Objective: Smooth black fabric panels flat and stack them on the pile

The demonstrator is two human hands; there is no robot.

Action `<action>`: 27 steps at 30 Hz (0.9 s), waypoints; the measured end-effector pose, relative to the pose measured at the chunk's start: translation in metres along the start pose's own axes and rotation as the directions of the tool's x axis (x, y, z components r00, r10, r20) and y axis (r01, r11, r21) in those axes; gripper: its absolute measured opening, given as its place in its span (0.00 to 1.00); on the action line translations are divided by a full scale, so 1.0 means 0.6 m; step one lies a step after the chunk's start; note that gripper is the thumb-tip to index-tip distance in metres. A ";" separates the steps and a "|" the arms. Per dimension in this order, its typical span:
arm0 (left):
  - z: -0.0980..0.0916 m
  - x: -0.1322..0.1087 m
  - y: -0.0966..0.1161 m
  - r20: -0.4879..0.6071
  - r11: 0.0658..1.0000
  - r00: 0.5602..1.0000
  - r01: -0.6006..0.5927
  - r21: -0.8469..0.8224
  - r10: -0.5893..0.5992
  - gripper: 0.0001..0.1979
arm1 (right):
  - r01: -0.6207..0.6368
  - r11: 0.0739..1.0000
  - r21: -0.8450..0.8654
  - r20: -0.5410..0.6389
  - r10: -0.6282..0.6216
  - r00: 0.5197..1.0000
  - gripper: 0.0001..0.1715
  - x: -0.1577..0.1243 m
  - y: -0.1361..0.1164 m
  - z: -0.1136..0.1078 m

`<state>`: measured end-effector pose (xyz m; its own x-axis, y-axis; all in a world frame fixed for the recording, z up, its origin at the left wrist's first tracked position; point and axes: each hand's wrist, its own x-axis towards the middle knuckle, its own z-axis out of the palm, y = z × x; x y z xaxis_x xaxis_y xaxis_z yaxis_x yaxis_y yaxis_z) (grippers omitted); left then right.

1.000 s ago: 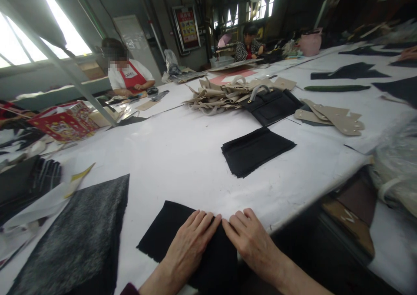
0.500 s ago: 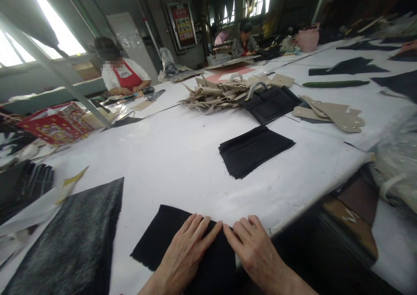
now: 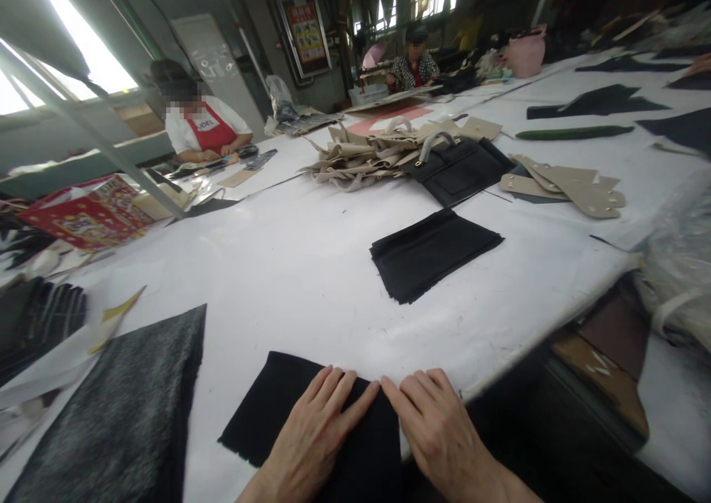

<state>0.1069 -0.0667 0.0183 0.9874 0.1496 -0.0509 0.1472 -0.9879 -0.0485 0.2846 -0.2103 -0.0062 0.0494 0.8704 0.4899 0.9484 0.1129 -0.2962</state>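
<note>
Now both flat, open hands, left hand (image 3: 311, 444) and right hand (image 3: 438, 432), press the black cloth (image 3: 266, 414) beneath.

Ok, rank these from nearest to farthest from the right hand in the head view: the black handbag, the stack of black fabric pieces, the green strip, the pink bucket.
From the right hand:
1. Stack of black fabric pieces, mid-table, just ahead.
2. Black handbag, beyond the stack, beside the beige pile.
3. Green strip, farther off to the right.
4. Pink bucket, at the table's far end.
</note>
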 end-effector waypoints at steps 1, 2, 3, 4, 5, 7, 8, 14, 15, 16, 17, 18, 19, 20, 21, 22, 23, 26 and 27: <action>-0.001 0.000 0.000 -0.003 1.000 1.000 0.000 0.002 0.000 0.40 | -0.013 1.000 -0.003 0.020 0.013 1.000 0.23 0.000 0.000 0.000; -0.001 0.000 0.000 -0.005 1.000 1.000 -0.002 0.005 0.002 0.39 | -0.023 1.000 -0.012 0.038 0.024 0.999 0.23 0.001 0.000 0.000; -0.001 0.000 0.001 -0.005 1.000 1.000 -0.003 0.009 0.003 0.39 | -0.027 0.999 -0.027 0.056 0.029 0.998 0.24 0.000 0.000 0.000; -0.001 -0.001 0.001 -0.003 1.000 1.000 -0.001 0.014 0.001 0.39 | -0.025 0.999 -0.045 0.070 0.028 0.997 0.24 -0.001 -0.001 0.001; 0.000 -0.001 0.001 -0.001 1.000 1.000 -0.001 0.017 0.001 0.39 | -0.018 0.998 -0.065 0.084 0.024 0.996 0.24 -0.002 0.000 0.002; 0.002 -0.003 0.001 0.002 1.000 1.000 -0.001 0.018 0.001 0.40 | 0.005 0.995 -0.102 0.109 0.006 0.994 0.25 -0.007 0.001 0.003; 0.004 -0.003 0.000 0.003 1.000 1.000 0.000 0.015 0.000 0.40 | 0.016 0.993 -0.115 0.117 -0.003 0.993 0.26 -0.011 0.002 0.003; 0.008 -0.011 -0.002 -0.002 0.999 0.999 0.033 -0.044 -0.033 0.36 | 0.032 0.996 -0.084 0.108 -0.023 0.994 0.24 -0.026 0.015 -0.016; 0.008 -0.012 -0.002 -0.007 0.998 0.999 0.042 -0.054 -0.042 0.35 | 0.013 0.999 -0.042 0.105 -0.009 0.994 0.22 -0.024 0.017 -0.021; 0.008 -0.013 -0.002 -0.013 0.997 0.999 0.049 -0.061 -0.050 0.34 | -0.019 1.000 0.007 0.100 0.018 0.995 0.19 -0.020 0.019 -0.026; 0.008 -0.014 -0.002 -0.021 0.996 0.998 0.053 -0.065 -0.054 0.33 | -0.054 0.997 0.058 0.095 0.049 0.994 0.17 -0.015 0.019 -0.030; 0.008 -0.014 -0.001 -0.028 0.996 0.998 0.053 -0.067 -0.055 0.32 | -0.087 0.991 0.099 0.087 0.078 0.993 0.17 -0.009 0.017 -0.033; 0.008 -0.014 0.000 -0.036 0.996 0.998 0.053 -0.068 -0.056 0.31 | -0.110 0.986 0.121 0.077 0.101 0.992 0.18 -0.001 0.013 -0.034; 0.007 -0.013 0.001 -0.043 0.996 0.998 0.051 -0.070 -0.055 0.30 | -0.120 0.985 0.123 0.072 0.112 0.991 0.19 0.006 0.007 -0.033; 0.006 -0.013 0.002 -0.049 0.996 0.997 0.049 -0.072 -0.053 0.29 | -0.115 0.987 0.109 0.074 0.107 0.991 0.20 0.014 -0.001 -0.030; 0.005 -0.012 0.003 -0.053 0.996 0.997 0.046 -0.075 -0.050 0.28 | -0.095 0.992 0.082 0.081 0.089 0.993 0.21 0.019 -0.009 -0.025; 0.003 -0.012 0.002 -0.058 0.996 0.997 0.041 -0.077 -0.045 0.27 | -0.070 0.996 0.049 0.083 0.066 0.994 0.21 0.024 -0.017 -0.020; -0.001 -0.020 -0.010 -0.063 0.997 0.997 0.033 -0.075 -0.037 0.26 | 0.005 0.999 -0.034 0.063 -0.003 0.998 0.20 0.023 -0.028 -0.005; -0.001 -0.026 -0.020 -0.067 0.996 0.996 0.052 -0.070 -0.057 0.26 | 0.023 0.999 -0.048 0.052 -0.020 0.998 0.19 0.019 -0.026 -0.002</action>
<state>0.0901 -0.0573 0.0203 0.9792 0.2022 0.0190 0.2019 -0.9792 0.0190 0.2708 -0.2028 0.0051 0.0139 0.8917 0.4524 0.9633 0.1093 -0.2451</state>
